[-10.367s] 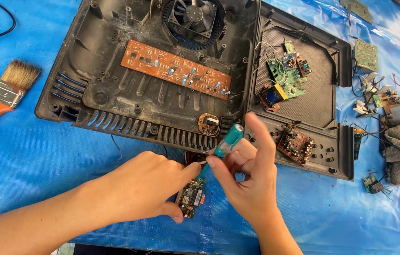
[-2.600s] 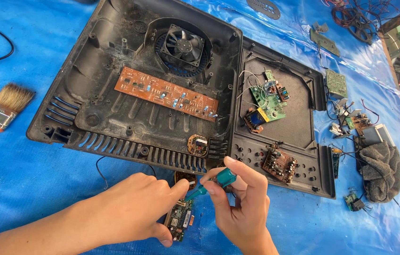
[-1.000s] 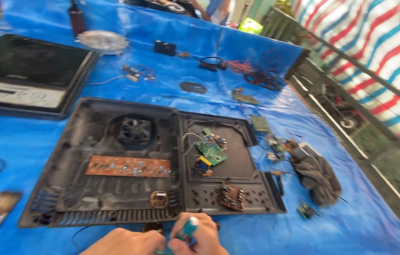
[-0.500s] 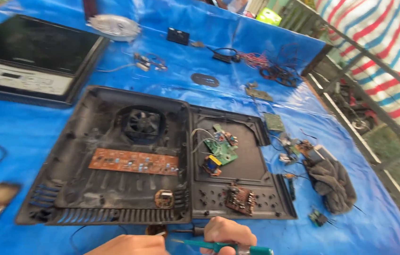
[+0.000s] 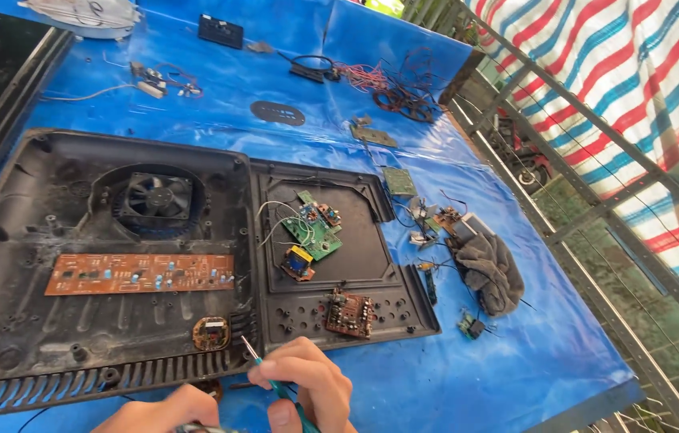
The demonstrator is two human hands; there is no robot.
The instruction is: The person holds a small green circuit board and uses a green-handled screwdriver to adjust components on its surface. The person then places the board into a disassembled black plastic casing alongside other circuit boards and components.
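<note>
A slim green-handled screwdriver (image 5: pixel 271 383) is pinched by the right hand (image 5: pixel 311 385) near the black plastic casing (image 5: pixel 107 232); the left hand (image 5: pixel 165 410), apparently curled, is cut off.

A: What's in my hands?
B: My right hand (image 5: pixel 311 381) grips a teal-handled screwdriver (image 5: pixel 275 385), tip beside the black casing (image 5: pixel 75 160). My left hand (image 5: pixel 167 410) is low at the frame edge.
A: Nearby?
B: Long brown circuit board (image 5: pixel 139 273), fan (image 5: pixel 159 196), green board (image 5: pixel 313 231), grey rag (image 5: pixel 490 269).
</note>
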